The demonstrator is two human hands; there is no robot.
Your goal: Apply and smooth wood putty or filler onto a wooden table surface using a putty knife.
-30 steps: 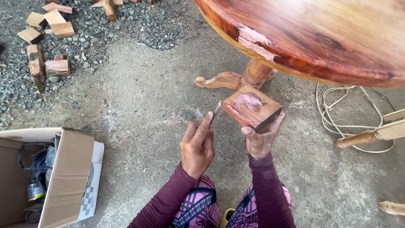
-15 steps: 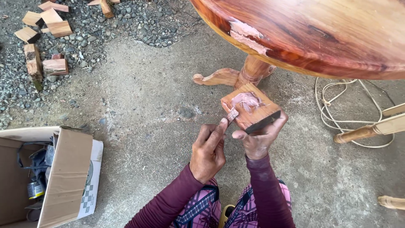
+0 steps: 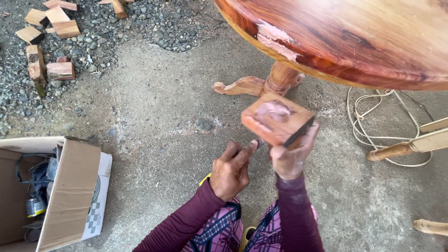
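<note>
Over bare concrete floor (image 3: 154,121) beneath a round wooden worktop (image 3: 354,37), right hand (image 3: 291,156) clamped around a small wooden block (image 3: 275,119), seemingly light, rigid, best gripped by edges; left hand (image 3: 231,170) just beside, pinching a thin tool.

The right hand (image 3: 291,156) grips a square wooden block (image 3: 276,117) from beneath, holding it up in front of the round wooden table (image 3: 354,39), just below the table's chipped rim. A pale putty patch covers part of the block's top face. The left hand (image 3: 231,170) sits just left of and below the block, pinching a small tool whose tip touches the block's lower edge. An open cardboard box (image 3: 70,186) lies well left of the block, wood offcuts (image 3: 49,70) far up-left on gravel.
</note>
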